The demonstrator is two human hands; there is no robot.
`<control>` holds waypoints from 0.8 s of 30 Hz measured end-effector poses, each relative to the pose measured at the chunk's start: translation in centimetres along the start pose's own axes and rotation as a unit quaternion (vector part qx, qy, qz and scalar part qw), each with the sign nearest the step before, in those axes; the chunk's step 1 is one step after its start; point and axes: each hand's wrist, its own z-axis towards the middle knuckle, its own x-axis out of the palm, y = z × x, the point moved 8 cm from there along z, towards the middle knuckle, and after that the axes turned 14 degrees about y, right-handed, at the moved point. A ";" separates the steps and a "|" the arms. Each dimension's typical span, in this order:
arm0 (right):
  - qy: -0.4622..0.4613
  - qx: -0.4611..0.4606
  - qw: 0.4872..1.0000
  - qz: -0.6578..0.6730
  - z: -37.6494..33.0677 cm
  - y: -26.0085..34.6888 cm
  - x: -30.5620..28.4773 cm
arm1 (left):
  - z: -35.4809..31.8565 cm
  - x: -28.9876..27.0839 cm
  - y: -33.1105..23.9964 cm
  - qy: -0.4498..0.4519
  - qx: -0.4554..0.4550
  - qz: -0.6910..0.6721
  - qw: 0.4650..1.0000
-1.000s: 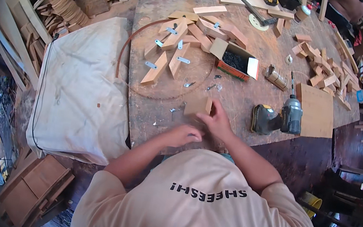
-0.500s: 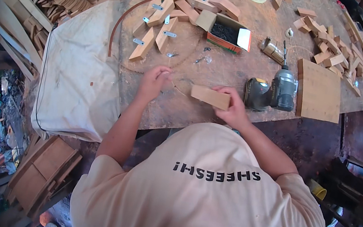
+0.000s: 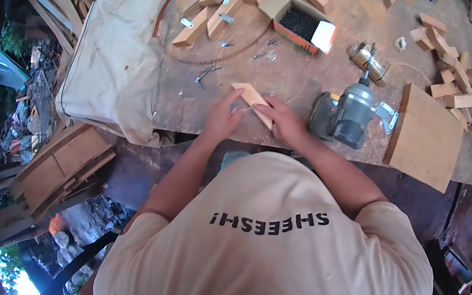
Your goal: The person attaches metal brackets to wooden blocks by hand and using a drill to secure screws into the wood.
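Observation:
A small wooden block [image 3: 251, 95] with slanted ends lies at an angle just above the near part of the workbench. My right hand [image 3: 285, 123] grips its near right end, fingers over the top. Close against its left side, my left hand [image 3: 223, 119] has finger and thumb bent around something small and pale that I cannot make out. A few dark screws [image 3: 203, 75] lie on the bench beyond my left hand. To the right of my right hand stands a cordless drill [image 3: 353, 114], its bit pointing away from me.
An open box of black screws [image 3: 299, 25] stands farther back, beside wooden blocks with metal tabs [image 3: 223, 18]. Metal plates [image 3: 387, 116] lie between the drill and a square board [image 3: 428, 137]. More blocks [image 3: 445, 89] are heaped at right; a pale cloth [image 3: 115, 63] covers the left side.
The wooden block has turned and moved slightly left in my right hand. My left hand has come right to meet it, uncovering the screws. The view has shifted, and metal plates now show beside the drill.

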 end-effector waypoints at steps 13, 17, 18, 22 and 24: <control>-0.098 0.124 0.987 -0.022 0.9 -0.5 -3.2 | 5.7 0.5 -2.7 0.085 -0.030 0.132 0.987; -0.152 0.124 0.978 -0.075 0.8 0.0 -4.3 | 6.3 0.4 -2.8 0.071 0.116 0.078 0.988; -0.154 0.143 0.974 -0.087 0.4 0.7 -4.5 | 6.4 0.3 -2.7 0.075 0.155 0.062 0.983; -0.165 0.117 0.979 -0.020 -1.7 2.9 -6.0 | 6.7 0.8 -5.0 0.188 0.164 0.065 0.966; -0.093 0.202 0.968 0.119 -4.2 1.9 -5.3 | 6.7 1.1 -5.2 0.216 0.174 0.034 0.960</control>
